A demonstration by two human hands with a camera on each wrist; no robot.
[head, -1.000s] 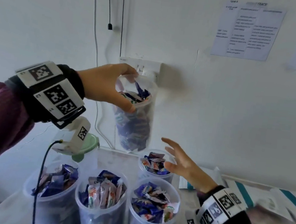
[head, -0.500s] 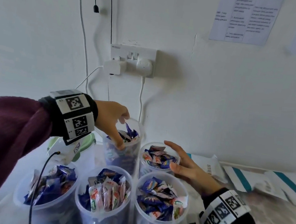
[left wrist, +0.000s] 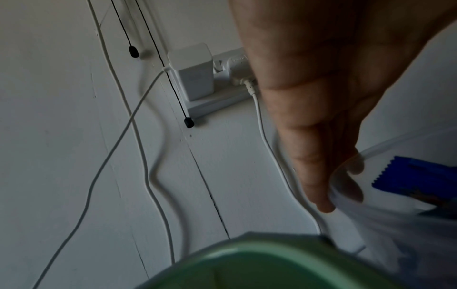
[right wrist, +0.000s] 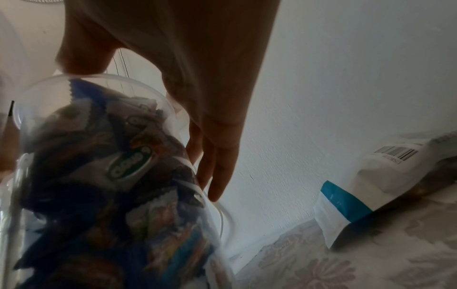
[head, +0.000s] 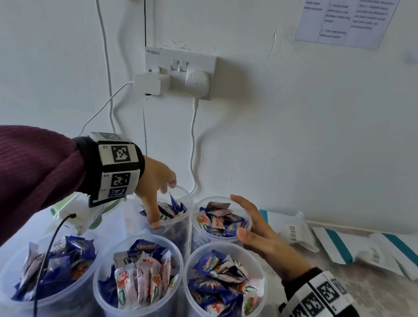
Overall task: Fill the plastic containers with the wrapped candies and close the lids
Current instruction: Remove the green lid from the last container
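Note:
Five clear plastic containers of wrapped candies stand in a cluster on the table. My left hand (head: 162, 204) grips the rim of the back left container (head: 183, 200) from above, thumb on the near edge and fingers on the far edge. In the left wrist view, the fingertips (left wrist: 323, 205) sit over that rim (left wrist: 385, 148). My right hand (head: 241, 217) is open, its straight fingers (right wrist: 217, 176) lying alongside the back right container (head: 219, 236). The front left (head: 8, 281), front middle (head: 107, 254) and front right (head: 261, 277) containers stand open and heaped with candies. None of the five has a lid on.
A green lid (left wrist: 259, 262) tops a container behind my left wrist. White bags with teal stripes (head: 345, 245) lie along the wall at the right. A wall socket (head: 179, 72) with white cables (head: 194, 143) hangs just behind the containers.
My left hand has brought the container down from mid-air and set it on the table beside the back right one. My right hand has stayed by the back right container.

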